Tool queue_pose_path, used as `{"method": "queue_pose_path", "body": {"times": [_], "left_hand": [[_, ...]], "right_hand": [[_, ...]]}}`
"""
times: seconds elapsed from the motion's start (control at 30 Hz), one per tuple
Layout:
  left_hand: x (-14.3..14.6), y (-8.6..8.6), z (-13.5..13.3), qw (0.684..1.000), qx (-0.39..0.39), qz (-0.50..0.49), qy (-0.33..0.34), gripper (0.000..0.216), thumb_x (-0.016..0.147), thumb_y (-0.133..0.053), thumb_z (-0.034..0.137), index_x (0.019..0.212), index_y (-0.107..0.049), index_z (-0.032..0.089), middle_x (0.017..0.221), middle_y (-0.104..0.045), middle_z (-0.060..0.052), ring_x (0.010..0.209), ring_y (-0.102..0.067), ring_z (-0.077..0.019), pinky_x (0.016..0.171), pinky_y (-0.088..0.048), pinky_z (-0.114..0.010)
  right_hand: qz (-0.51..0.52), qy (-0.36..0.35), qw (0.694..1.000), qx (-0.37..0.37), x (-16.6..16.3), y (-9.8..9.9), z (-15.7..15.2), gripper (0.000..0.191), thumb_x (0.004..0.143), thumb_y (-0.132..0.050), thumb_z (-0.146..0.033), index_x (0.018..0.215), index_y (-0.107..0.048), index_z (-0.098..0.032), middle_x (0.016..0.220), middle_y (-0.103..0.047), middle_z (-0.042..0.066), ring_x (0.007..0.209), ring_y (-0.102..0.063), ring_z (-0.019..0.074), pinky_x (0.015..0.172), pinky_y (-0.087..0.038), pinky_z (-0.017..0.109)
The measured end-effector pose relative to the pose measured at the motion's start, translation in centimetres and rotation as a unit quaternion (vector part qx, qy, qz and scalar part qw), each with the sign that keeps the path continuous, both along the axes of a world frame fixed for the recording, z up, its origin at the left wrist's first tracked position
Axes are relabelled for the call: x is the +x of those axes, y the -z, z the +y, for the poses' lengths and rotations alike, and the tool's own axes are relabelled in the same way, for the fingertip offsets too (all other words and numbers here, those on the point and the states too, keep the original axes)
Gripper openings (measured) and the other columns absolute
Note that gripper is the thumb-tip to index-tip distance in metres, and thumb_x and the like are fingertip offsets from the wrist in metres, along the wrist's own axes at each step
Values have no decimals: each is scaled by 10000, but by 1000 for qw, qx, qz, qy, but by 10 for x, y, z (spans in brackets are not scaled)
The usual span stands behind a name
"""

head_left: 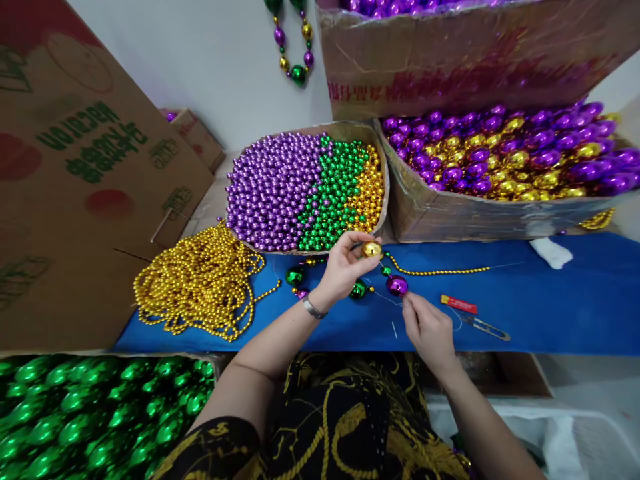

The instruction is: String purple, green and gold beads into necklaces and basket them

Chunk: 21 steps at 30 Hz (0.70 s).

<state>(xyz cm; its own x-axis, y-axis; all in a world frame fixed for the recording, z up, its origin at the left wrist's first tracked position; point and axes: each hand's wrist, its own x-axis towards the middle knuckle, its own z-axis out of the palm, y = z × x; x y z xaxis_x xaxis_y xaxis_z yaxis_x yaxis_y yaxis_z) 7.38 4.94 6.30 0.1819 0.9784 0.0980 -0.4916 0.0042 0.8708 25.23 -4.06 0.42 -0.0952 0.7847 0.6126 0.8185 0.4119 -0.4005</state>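
Head view | left hand (345,268): fingers clamped on gold bead (371,249), above blue-covered worktop (550,300) | right hand (429,330): fingers pinched together beside purple bead (397,285) (whether gripping thread, cannot tell) | gold bead strands (195,280) heaped leftward, metal tool (485,327) lying right

Left hand (345,270) farther forward, right hand (431,333) nearer the torso (350,427)

The left forearm (280,339) slants forward and inward, thumb (366,265) and fingers (353,238) bent into a pinch. The right forearm (487,415) angles in from the other side, its fingertips (409,302) drawn together, the rest of that hand loosely curled. The hands (close neighbours, but not touching) are ahead of the torso; both forearms are bare.
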Motion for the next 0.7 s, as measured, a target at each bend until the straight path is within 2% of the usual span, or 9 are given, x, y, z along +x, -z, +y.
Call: {"method": "queue_pose_path", "body": {"times": [0.13, 0.2, 0.33, 0.57, 0.7], "left_hand": [[3, 7, -6, 1000, 6, -9, -4, 353, 734, -822, 303, 995, -605, 206, 1073, -655, -43, 1157, -635, -213, 953, -508, -325], [2, 8, -6, 1000, -4, -23, -14, 411, 714, -838, 299, 1035, -592, 223, 1063, -631, -26, 1137, -644, -217, 952, -517, -337], [-3, 10, -4, 999, 8, -20, -29, 475, 690, -856, 283, 1077, -584, 232, 1049, -604, -18, 1101, -658, -212, 955, -517, -340], [-11, 12, -5, 999, 1, 11, -50, 468, 678, -866, 285, 1055, -597, 217, 1044, -609, -24, 1051, -665, -190, 914, -517, -324], [-18, 12, -5, 999, -30, 7, -39, 469, 681, -863, 289, 1059, -597, 207, 1041, -608, -28, 990, -670, -182, 840, -543, -316]], "right_hand": [[32, 22, 996, -74, -5, 1, 0, 183, 996, -459, -274, 1035, -599, -163, 755, -710, 35, 609, -667, 152, 592, -506, 249], [39, -1, 994, -104, -4, 1, 0, 204, 1002, -423, -271, 1062, -592, -173, 811, -697, 48, 678, -671, 161, 642, -521, 260], [40, -10, 997, -65, -1, 4, 1, 244, 993, -436, -248, 1132, -625, -183, 954, -656, 92, 856, -671, 177, 760, -545, 287], [46, 1, 999, -9, -2, 7, 2, 174, 960, -537, -237, 1061, -675, -206, 897, -675, 58, 797, -675, 158, 758, -553, 267], [48, -8, 999, -12, -5, 6, 4, 149, 960, -544, -235, 1021, -675, -198, 875, -673, 53, 785, -670, 154, 742, -549, 257]]}}
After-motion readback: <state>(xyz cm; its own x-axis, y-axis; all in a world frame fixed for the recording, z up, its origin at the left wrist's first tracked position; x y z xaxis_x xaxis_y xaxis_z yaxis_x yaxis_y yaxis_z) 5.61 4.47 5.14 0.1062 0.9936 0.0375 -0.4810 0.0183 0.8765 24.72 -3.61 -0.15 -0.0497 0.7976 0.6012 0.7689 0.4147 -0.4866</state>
